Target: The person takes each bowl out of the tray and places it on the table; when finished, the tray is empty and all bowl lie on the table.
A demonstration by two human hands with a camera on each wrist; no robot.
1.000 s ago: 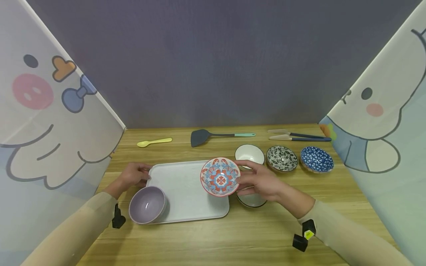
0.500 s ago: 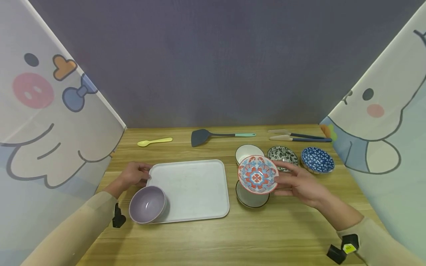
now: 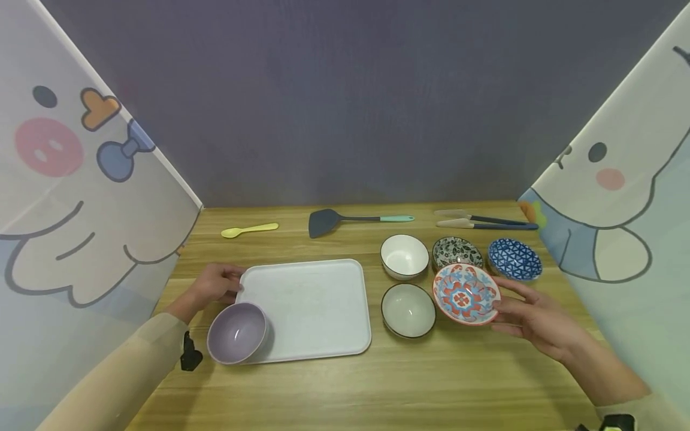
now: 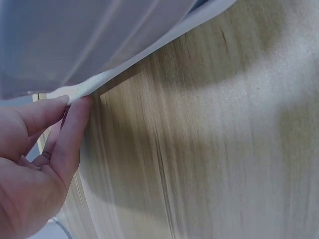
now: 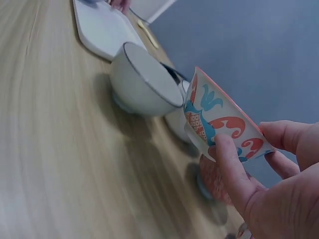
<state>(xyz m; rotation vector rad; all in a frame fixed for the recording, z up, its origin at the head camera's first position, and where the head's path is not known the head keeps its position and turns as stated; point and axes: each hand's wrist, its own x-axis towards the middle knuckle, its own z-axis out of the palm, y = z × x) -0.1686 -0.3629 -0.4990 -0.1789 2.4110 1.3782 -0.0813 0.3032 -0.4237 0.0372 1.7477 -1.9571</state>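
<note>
My right hand (image 3: 541, 317) holds a red-and-blue patterned bowl (image 3: 466, 294) by its right side, thumb at the rim and fingers against the outer wall. In the right wrist view that bowl (image 5: 219, 119) is tilted and raised off the table. A white bowl with a dark rim (image 3: 408, 311) stands just left of it, and a black floral bowl (image 3: 457, 251) is partly hidden behind it. On the left, my left hand (image 3: 215, 282) pinches the edge of a white tray (image 3: 318, 311) between thumb and finger. A purple bowl (image 3: 237, 333) sits on the tray's near left corner.
Another white bowl (image 3: 404, 256) and a blue patterned bowl (image 3: 514, 259) stand farther back. Along the rear lie a yellow spoon (image 3: 249, 230), a dark spatula (image 3: 326, 222) with a mint handle, and tongs (image 3: 485, 222). Printed panels (image 3: 609, 197) and a grey wall (image 3: 345, 108) enclose the table.
My right hand has carried the red-and-blue bowl rightward, from over the tray's right end, past the white bowls, to beside them. The left hand and the tray stay in place.
</note>
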